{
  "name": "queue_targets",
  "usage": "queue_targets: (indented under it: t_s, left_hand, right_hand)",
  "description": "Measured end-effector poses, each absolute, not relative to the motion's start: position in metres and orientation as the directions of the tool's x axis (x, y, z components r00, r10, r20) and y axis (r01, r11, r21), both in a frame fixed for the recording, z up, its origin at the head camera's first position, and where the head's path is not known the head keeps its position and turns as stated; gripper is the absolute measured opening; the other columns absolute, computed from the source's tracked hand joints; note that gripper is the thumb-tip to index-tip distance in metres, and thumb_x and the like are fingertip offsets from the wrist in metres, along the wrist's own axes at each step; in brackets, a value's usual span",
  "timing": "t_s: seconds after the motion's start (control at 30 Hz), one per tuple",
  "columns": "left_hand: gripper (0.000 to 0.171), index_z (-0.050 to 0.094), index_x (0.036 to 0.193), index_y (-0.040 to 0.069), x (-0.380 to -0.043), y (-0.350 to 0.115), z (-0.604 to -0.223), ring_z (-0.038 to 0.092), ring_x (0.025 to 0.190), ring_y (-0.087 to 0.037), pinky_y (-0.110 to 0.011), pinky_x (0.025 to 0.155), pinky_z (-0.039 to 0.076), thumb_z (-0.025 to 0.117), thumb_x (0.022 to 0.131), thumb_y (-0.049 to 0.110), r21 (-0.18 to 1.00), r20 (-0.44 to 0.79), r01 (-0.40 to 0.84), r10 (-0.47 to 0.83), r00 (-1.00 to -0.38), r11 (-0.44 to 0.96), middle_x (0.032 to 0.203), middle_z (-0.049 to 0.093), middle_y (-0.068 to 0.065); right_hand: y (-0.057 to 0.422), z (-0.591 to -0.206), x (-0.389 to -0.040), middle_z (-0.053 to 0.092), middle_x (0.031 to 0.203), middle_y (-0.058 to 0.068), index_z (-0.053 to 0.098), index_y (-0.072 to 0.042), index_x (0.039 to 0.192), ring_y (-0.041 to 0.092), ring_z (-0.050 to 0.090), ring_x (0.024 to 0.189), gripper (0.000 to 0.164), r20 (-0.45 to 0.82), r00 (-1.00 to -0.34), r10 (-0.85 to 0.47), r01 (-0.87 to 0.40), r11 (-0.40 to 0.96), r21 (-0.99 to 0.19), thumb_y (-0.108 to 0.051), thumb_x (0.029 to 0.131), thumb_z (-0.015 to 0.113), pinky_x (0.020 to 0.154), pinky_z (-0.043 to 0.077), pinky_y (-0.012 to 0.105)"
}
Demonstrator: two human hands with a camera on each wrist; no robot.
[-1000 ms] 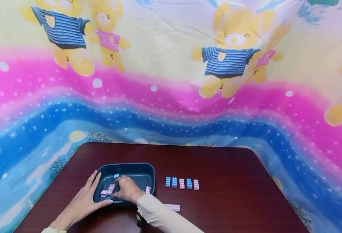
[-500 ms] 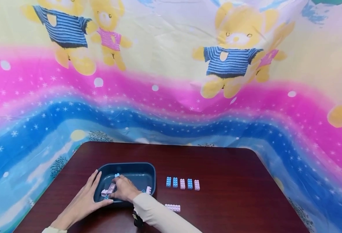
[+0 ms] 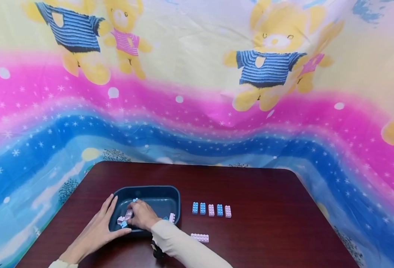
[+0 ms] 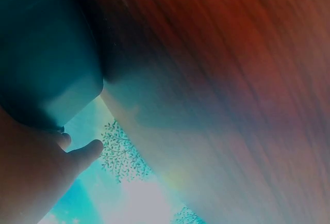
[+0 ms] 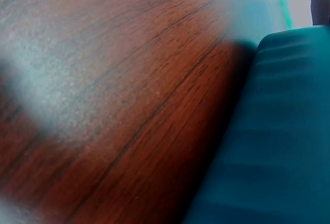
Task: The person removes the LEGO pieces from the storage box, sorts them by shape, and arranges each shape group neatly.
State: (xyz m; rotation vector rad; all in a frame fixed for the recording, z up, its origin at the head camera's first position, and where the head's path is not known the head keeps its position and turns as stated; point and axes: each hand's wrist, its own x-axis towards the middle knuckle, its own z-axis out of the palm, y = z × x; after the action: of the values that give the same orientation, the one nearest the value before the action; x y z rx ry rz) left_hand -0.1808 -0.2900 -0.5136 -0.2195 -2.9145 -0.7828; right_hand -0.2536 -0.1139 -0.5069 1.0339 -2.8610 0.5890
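A dark teal tray (image 3: 165,189) stands on the left part of the table with several toy building bricks in it. My left hand (image 3: 94,227) lies along its left side, fingers straight against the wall and thumb at the front rim. Inside, my right hand (image 3: 143,216) has fingertips and thumb at the two ends of a pink brick (image 3: 129,214), pinching it. Close by lie another pink brick (image 3: 120,220) and a blue brick (image 3: 123,224). A second blue brick (image 3: 135,200) shows behind my right fingers. In the right wrist view, only the tray's outer wall (image 5: 278,131) and tabletop appear.
Right of the tray, blue bricks (image 3: 195,208) and pink bricks (image 3: 228,211) stand in a spaced row. A longer pink brick (image 3: 200,237) lies nearer, beside my right sleeve (image 3: 180,240). A bear-print cloth (image 3: 197,123) hangs behind the brown table (image 3: 267,223).
My right hand has shifted left within the tray, its fingers coming around the pink brick. The blue brick near the thumb has turned. My left hand stays at the tray's side.
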Motion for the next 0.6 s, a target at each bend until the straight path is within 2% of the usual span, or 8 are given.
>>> queue_targets:
  t_s: [0.23,0.4,0.6]
  left_hand:
    - [0.124,0.008,0.17,0.003,-0.181,-0.288,-0.513,0.036,0.14,-0.065,-0.076,0.097,0.044,0.08,0.087,0.06,0.485,0.146,0.167,0.109,-0.983,0.858,0.171,0.012,-0.028]
    - [0.124,0.008,0.169,0.002,-0.181,-0.287,-0.512,0.035,0.14,-0.065,-0.076,0.097,0.044,0.08,0.087,0.06,0.487,0.137,0.166,0.112,-0.984,0.858,0.171,0.011,-0.029]
    - [0.123,0.007,0.17,0.003,-0.181,-0.288,-0.511,0.035,0.141,-0.065,-0.077,0.098,0.043,0.078,0.088,0.061,0.483,0.114,0.149,0.106,-0.988,0.863,0.17,0.011,-0.03]
  right_hand:
    - [-0.111,-0.507,-0.255,0.071,0.112,-0.005,0.077,-0.016,0.122,0.002,0.066,0.101,0.038,0.176,-0.764,-0.62,-0.64,0.694,-0.331,-0.026,0.088,0.088,0.086,0.05,0.014]
    - [-0.107,-0.505,-0.254,0.072,0.117,-0.005,0.075,-0.019,0.128,0.003,0.066,0.104,0.038,0.169,-0.757,-0.631,-0.644,0.679,-0.353,-0.026,0.091,0.086,0.087,0.05,0.016]
    - [-0.099,-0.495,-0.254,0.072,0.12,-0.003,0.076,-0.021,0.128,0.004,0.065,0.106,0.033,0.175,-0.723,-0.669,-0.676,0.632,-0.379,-0.024,0.096,0.081,0.089,0.051,0.017]
